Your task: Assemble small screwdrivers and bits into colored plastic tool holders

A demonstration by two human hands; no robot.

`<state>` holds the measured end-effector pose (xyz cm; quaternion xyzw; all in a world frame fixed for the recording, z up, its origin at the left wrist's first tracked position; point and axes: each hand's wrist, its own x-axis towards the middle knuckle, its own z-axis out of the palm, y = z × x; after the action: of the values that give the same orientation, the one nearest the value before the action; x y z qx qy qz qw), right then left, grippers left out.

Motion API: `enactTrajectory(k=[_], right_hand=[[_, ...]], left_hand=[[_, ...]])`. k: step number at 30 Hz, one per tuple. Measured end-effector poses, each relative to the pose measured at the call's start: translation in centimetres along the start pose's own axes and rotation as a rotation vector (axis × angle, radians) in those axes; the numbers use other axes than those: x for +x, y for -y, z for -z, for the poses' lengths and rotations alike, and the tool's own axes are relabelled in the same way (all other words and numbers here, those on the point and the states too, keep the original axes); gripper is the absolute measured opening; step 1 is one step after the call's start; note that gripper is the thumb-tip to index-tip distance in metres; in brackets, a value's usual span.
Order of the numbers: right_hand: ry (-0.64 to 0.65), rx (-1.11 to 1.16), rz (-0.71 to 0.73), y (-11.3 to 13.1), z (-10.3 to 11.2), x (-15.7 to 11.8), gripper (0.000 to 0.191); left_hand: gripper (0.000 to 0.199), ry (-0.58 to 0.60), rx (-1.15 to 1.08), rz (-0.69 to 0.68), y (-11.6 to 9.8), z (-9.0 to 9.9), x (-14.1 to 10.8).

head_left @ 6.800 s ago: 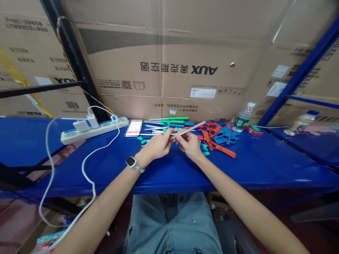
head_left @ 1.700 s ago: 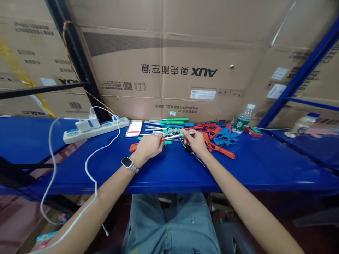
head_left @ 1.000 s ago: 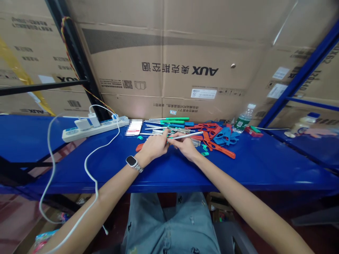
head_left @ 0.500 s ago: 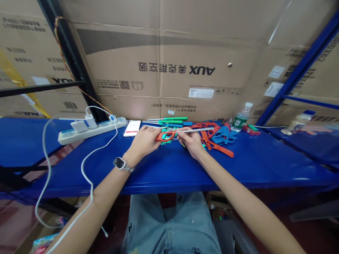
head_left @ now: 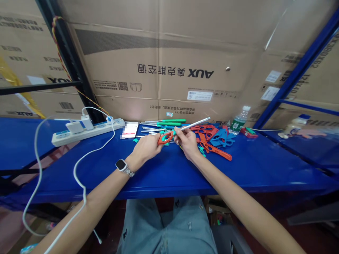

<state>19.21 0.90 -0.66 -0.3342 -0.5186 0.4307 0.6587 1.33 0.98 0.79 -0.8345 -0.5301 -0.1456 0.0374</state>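
My left hand [head_left: 147, 146] is closed around an orange plastic handle [head_left: 165, 137] with a long opening in it. A thin silvery metal rod [head_left: 197, 123] lies in the fingers of my right hand [head_left: 188, 143], slanting up to the right. Its near end meets the handle by a small green piece [head_left: 174, 133]; whether they are joined I cannot tell. Below and behind my hands lie more thin rods [head_left: 148, 129] and small green parts [head_left: 201, 151]. Right of my right hand is a pile of orange handles [head_left: 212, 133] and blue handles [head_left: 222, 137].
Green-handled tools [head_left: 173, 121] lie at the back against a large cardboard box [head_left: 169, 46]. A phone-like flat object [head_left: 130, 129] and a white power strip [head_left: 87, 129] are to the left, with a white cable [head_left: 79, 162] over my left arm. A bottle [head_left: 238, 121] stands right.
The metal rod has swung from nearly level to a slant, its far end raised. The orange handle tilts a little more too. Both hands keep their hold.
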Motion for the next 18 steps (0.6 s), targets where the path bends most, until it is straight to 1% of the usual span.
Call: enactTrajectory(k=[3,5,7,9,13,16,18], right_hand=[[0.050,-0.049,0.005,0.2,0.1,-0.1,0.049],[0.080,-0.081,0.013,0.2,0.2,-0.1,0.051],[0.094,-0.089,0.027,0.1,0.1,0.0,0.052],[0.097,-0.088,0.038,0.0,-0.2,0.2,0.053],[0.073,-0.125,0.049,-0.5,-0.8,0.6,0.055],[0.020,-0.151,0.092,-0.9,-1.4,0.7,0.055],[-0.039,-0.094,0.107,-1.2,-2.1,0.8,0.055]], left_hand=[[0.019,0.019,-0.022,-0.008,0.0,-0.1,-0.2],[0.014,0.024,-0.085,-0.020,0.1,-0.2,-0.4],[0.011,0.026,-0.205,-0.022,0.1,-0.5,-0.4],[0.012,0.036,-0.367,-0.024,0.0,-0.9,-0.2],[0.016,0.038,-0.676,-0.044,-0.5,-1.7,0.3],[0.024,0.019,-0.771,-0.073,-0.9,-2.3,0.7],[0.025,-0.006,-0.791,-0.092,-1.2,-2.5,1.0]])
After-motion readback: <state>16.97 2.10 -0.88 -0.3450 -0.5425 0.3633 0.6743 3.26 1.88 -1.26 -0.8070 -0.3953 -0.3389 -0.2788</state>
